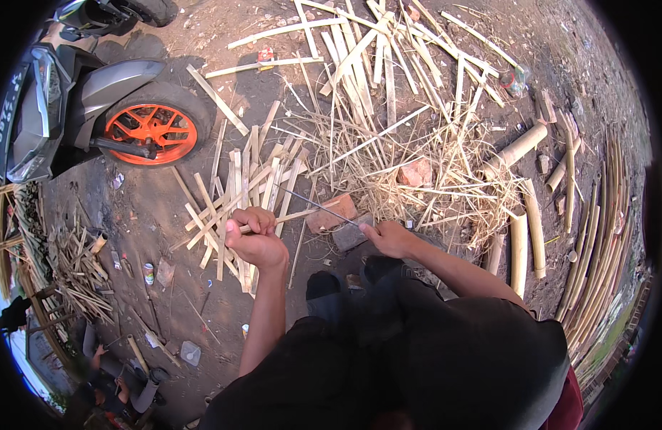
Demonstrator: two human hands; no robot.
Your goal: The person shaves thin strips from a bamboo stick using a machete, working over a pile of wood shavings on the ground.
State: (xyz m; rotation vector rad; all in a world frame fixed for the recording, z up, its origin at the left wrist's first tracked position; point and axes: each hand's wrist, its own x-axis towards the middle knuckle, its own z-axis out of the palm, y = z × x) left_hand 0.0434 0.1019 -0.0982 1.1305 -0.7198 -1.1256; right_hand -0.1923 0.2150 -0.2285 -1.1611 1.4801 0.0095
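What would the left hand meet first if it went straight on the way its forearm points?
Most likely the pile of bamboo strips just beyond the left hand; the hand seems raised, so it might pass above them, as height is unclear here.

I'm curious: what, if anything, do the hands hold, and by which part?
The right hand holds a thin, dark tool by its near end. The left hand seems to grip a pale strip by one end.
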